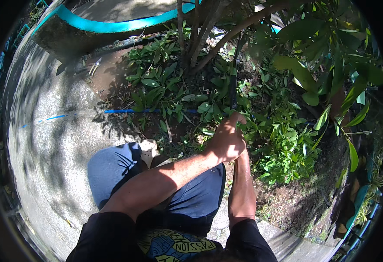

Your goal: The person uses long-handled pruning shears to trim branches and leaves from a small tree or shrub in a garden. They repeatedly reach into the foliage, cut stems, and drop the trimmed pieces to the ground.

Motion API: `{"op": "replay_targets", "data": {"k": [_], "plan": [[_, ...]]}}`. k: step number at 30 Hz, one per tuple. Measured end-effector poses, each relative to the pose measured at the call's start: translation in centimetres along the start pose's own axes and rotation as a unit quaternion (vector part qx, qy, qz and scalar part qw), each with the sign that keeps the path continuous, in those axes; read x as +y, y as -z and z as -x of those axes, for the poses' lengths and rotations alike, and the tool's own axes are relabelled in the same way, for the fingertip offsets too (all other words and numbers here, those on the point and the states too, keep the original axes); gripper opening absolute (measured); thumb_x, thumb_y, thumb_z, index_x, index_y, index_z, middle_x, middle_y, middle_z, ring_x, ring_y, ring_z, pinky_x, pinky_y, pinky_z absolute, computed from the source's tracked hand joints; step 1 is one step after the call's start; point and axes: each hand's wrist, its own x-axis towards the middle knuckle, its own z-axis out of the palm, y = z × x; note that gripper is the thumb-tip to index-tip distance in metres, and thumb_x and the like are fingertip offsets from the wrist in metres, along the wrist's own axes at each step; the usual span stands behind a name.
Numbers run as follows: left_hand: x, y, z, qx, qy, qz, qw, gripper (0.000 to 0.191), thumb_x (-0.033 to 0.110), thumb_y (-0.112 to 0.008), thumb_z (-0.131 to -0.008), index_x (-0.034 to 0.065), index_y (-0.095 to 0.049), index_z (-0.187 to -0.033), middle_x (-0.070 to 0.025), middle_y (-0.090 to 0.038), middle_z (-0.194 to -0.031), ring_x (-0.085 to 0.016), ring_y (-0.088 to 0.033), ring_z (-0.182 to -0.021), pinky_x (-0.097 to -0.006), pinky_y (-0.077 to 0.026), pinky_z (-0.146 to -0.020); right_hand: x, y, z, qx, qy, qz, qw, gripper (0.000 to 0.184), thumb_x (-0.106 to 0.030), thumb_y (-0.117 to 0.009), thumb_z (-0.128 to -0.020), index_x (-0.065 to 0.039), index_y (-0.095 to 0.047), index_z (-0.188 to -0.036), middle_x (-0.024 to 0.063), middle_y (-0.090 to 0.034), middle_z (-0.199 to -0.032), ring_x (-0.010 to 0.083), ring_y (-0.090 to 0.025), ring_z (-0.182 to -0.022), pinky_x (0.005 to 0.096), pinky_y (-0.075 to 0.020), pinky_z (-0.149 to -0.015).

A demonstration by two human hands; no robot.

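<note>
My left hand (226,139) lies over my right hand (240,137), both near the middle of the view, at the lower end of a dark, long, narrow tool (233,88). The tool runs upward from the hands into the shade of the branches; what its far end is I cannot tell. The left hand's fingers look closed round its handle. Most of the right hand is hidden beneath the left, so its grip does not show. Leafy green plants (286,144) and cut or fallen leafy sprigs (158,78) surround the hands.
Shrub stems (194,39) rise ahead, with leafy branches (335,65) hanging at the right. A turquoise-edged concrete curb (112,27) curves beyond. Pruning shears (95,66) lie on soil at the upper left. A blue line (119,111) crosses the bed beside concrete paving (53,157).
</note>
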Motion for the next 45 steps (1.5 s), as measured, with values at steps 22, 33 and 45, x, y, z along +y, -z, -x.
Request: {"op": "replay_targets", "data": {"k": [22,33,45], "plan": [[15.8,-2.4,8.4,-0.1,0.341,0.049,0.933,0.06,-0.005,-0.067,-0.072,0.0041,-0.043,-0.126,-0.006,-0.055,-0.073,-0.018,-0.055,-0.044,-0.0328,-0.047,-0.039,-23.1,15.2,19.6,0.052,-0.274,0.196,0.94,0.047,-0.016,-0.071,-0.068,0.0,-0.06,-0.111,0.0253,-0.068,-0.092,0.0406,-0.067,-0.093,0.0459,-0.0519,-0.085],[22.7,-5.3,6.5,-0.132,0.332,-0.053,0.932,0.062,-0.004,-0.068,-0.082,-0.0007,-0.038,-0.135,-0.0079,-0.059,-0.082,-0.014,-0.057,-0.047,-0.0292,-0.046,-0.04,-22.3,27.1,19.3,0.028,-0.211,0.183,0.96,0.041,-0.021,-0.073,-0.073,-0.002,-0.062,-0.107,0.0227,-0.068,-0.092,0.0386,-0.067,-0.09,0.0448,-0.0526,-0.08],[33.6,-9.5,2.6,-0.126,0.376,-0.122,0.91,0.037,-0.004,-0.06,-0.086,-0.0053,-0.044,-0.12,-0.0077,-0.06,-0.08,-0.013,-0.059,-0.057,-0.0295,-0.05,-0.051,-16.7,29.3,16.8,-0.076,-0.333,-0.034,0.939,0.027,0.001,-0.067,-0.065,-0.004,-0.061,-0.091,0.0038,-0.061,-0.069,0.0161,-0.058,-0.059,0.0335,-0.0469,-0.054]]}}
